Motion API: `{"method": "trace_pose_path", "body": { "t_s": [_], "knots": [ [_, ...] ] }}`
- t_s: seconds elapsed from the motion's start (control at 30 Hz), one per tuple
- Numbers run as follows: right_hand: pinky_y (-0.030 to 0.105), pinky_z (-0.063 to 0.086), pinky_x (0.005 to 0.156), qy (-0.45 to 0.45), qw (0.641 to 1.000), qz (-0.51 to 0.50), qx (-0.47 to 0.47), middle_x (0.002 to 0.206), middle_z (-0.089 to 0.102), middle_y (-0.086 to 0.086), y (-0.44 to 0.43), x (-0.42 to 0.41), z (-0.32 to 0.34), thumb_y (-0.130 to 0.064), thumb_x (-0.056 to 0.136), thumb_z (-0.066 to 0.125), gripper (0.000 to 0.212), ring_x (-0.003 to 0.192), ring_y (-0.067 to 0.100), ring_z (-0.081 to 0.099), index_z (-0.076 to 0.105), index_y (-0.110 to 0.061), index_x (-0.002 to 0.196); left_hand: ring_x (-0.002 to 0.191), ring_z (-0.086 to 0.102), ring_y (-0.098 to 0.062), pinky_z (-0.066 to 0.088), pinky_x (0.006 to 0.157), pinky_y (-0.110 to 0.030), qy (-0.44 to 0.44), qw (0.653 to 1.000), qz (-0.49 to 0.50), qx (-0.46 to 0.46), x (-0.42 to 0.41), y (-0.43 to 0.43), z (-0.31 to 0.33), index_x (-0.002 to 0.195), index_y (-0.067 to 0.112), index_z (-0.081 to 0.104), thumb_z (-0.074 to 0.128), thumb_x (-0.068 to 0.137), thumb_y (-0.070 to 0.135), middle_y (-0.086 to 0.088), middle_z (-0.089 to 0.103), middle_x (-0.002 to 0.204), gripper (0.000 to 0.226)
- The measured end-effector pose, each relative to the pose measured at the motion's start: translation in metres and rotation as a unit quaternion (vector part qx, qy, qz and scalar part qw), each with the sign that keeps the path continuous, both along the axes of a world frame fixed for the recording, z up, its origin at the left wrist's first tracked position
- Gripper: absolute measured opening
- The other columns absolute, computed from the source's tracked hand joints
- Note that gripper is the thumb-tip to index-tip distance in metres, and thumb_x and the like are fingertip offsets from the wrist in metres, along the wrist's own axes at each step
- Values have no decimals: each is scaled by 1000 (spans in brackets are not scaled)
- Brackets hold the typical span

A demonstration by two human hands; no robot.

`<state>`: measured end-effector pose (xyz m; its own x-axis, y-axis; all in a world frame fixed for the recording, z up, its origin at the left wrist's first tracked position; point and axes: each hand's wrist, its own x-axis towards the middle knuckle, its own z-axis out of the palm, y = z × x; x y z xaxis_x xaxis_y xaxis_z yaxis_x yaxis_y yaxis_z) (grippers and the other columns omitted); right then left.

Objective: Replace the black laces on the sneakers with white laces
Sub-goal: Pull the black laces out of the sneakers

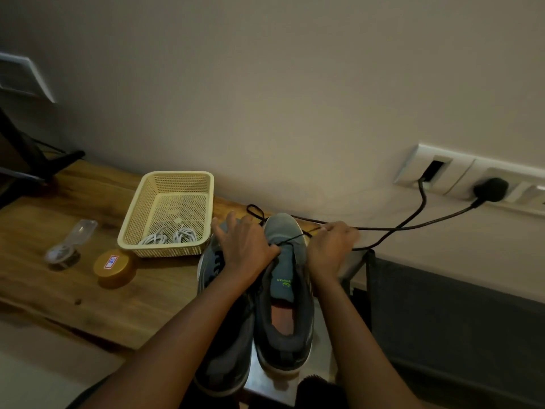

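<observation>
Dim, warm, yellowish indoor light, soft and diffuse. Weak shadows under the basket (pixel 165 250) and round tin (pixel 115 271) on the counter (pixel 59 293). Heavy wide-angle bending toward the edges, slanting the socket strip (pixel 463 175). Slight motion smear on the right grip (pixel 330 249); black lace (pixel 298 238) barely legible. Murky, grainy lower right.

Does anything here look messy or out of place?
The black lace is partly pulled out of the right sneaker, stretched from the left hand to the right hand, its end looped past the toe. Nothing looks spilled or broken.
</observation>
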<state>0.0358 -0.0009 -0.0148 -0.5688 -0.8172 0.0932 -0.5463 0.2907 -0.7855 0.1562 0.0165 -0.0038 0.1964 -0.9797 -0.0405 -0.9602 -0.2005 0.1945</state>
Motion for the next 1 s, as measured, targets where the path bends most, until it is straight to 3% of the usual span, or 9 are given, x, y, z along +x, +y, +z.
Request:
{"method": "trace_pose_path", "body": {
  "t_s": [0.07, 0.13, 0.27, 0.4, 0.53, 0.77, 0.87, 0.93, 1.0],
  "knots": [
    [30, 37, 80, -137, 988, -64, 30, 127, 45, 20, -2, -4, 0, -6, 97, 40, 24, 105, 33, 51, 53, 4, 114, 140, 18, -25, 9, 112, -55, 0, 1000, -2, -3, 0, 0, -1, 92, 22, 71, 60, 77, 56, 3, 49, 136, 38],
    [34, 41, 82, -146, 988, -40, 25, 120, 53, 21, -5, -3, -4, -5, 94, 43, 21, 103, 33, 54, 58, 2, 108, 141, 18, -25, 9, 112, -54, -4, 1000, -5, -8, 0, 0, -1, 93, 22, 71, 60, 78, 55, 3, 49, 137, 38],
    [40, 40, 91, -1, 996, 93, 15, 123, 47, 7, -2, -4, 0, -6, 84, 55, 27, 113, 29, 43, 62, -15, 109, 142, 17, -25, 9, 111, -54, -2, 1000, -4, -10, 0, 2, 1, 97, 21, 70, 61, 79, 57, 2, 47, 139, 41],
    [38, 28, 98, 100, 959, 241, 114, 131, 47, 1, 2, -1, 3, -21, 88, 59, 19, 121, 27, 32, 69, -27, 103, 143, 15, -25, 9, 111, -54, -15, 1000, -10, -3, 0, 2, 3, 102, 20, 69, 59, 80, 59, 2, 44, 143, 45],
    [39, 27, 96, 131, 953, 245, 122, 126, 53, 3, 0, 1, 0, -22, 89, 57, 16, 120, 28, 32, 70, -22, 98, 142, 16, -25, 10, 111, -53, -18, 1000, -10, 1, 0, 2, 4, 102, 20, 69, 59, 80, 58, 2, 44, 142, 45],
    [42, 29, 97, 253, 935, 229, 99, 127, 40, 9, 0, 3, -2, -26, 98, 39, 28, 115, 29, 37, 50, -11, 120, 140, 20, -24, 12, 111, -52, -7, 1000, -3, -11, 0, 3, 3, 104, 21, 68, 59, 81, 52, 4, 50, 136, 39],
    [41, 34, 94, 187, 974, 112, 61, 124, 41, 12, -2, -1, 1, -19, 98, 40, 24, 112, 31, 40, 51, -7, 116, 140, 20, -24, 12, 111, -52, -5, 1000, -2, -10, 0, 4, 3, 103, 21, 68, 59, 81, 52, 5, 50, 135, 40],
    [42, 38, 90, 34, 997, 33, 57, 122, 46, 15, -3, -1, -1, -13, 97, 40, 22, 111, 33, 45, 53, -3, 112, 140, 21, -24, 11, 111, -52, -4, 1000, -4, -13, 0, 4, 2, 103, 21, 70, 58, 81, 53, 5, 51, 135, 41],
    [42, 42, 86, -81, 995, 12, 57, 118, 53, 18, -3, 2, -5, -10, 96, 39, 22, 107, 35, 51, 54, 1, 108, 139, 21, -24, 11, 111, -51, -10, 1000, -7, -17, -1, 3, 2, 104, 21, 69, 58, 81, 54, 4, 51, 135, 41]
  ]
}}
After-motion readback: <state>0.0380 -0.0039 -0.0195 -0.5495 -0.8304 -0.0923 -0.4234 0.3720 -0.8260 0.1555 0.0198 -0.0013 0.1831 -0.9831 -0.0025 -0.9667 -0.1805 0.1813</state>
